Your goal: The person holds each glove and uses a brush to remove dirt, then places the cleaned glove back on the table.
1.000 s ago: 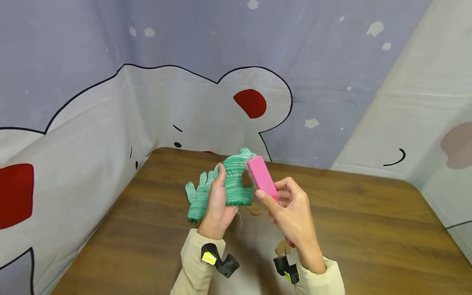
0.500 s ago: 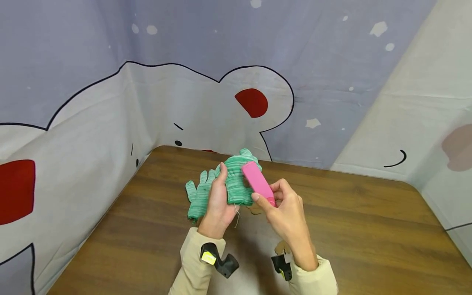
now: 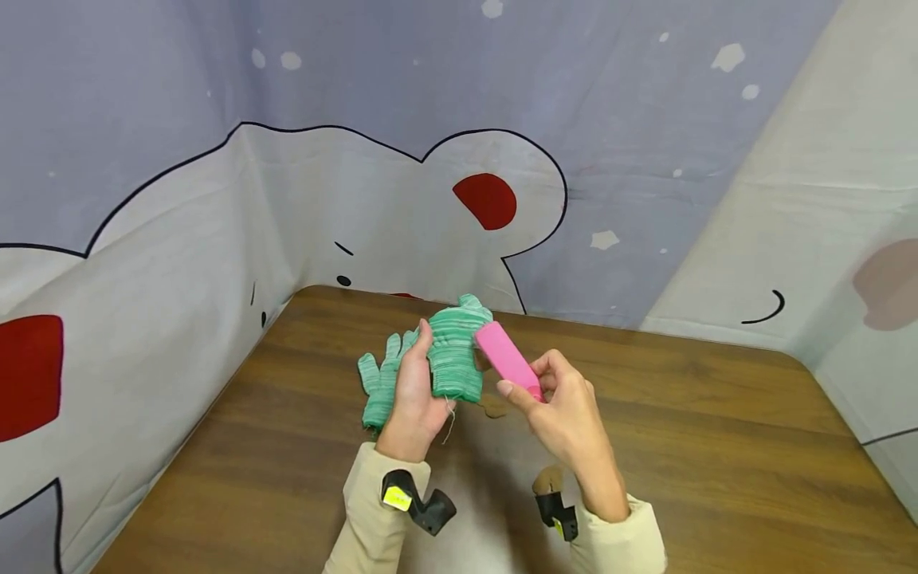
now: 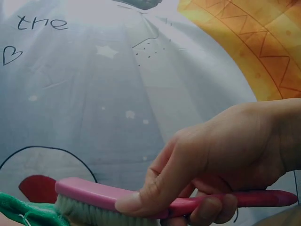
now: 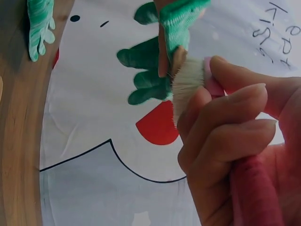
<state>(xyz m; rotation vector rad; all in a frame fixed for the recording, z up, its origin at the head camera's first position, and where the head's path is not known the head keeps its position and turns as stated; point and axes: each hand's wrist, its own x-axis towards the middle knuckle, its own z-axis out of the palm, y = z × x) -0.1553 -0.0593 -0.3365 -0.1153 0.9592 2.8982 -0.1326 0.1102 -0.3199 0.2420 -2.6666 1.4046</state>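
Note:
My left hand (image 3: 412,406) holds a green knitted glove (image 3: 453,355), its thumb along the glove's left side and loose threads hanging from the cuff. In my right hand (image 3: 574,414) is a pink brush (image 3: 505,355), pinched near the base of its head, with the handle (image 5: 254,197) running back under the palm. White bristles (image 5: 186,87) face the glove; the brush head meets the glove's right edge in the head view. Glove fingers (image 5: 146,52) dangle beyond the left hand in the right wrist view. A second green glove (image 3: 378,387) lies on the table, left of the left hand.
The brown wooden table (image 3: 717,446) is enclosed by a printed cloth (image 3: 402,207) at the back and sides. Light brown patches (image 3: 548,480) show on the tabletop near the right wrist. Black camera mounts (image 3: 423,502) sit on both wrists.
The brush head moved down and left across the glove, then slightly back to its right edge. The left hand and its glove have shifted a little left.

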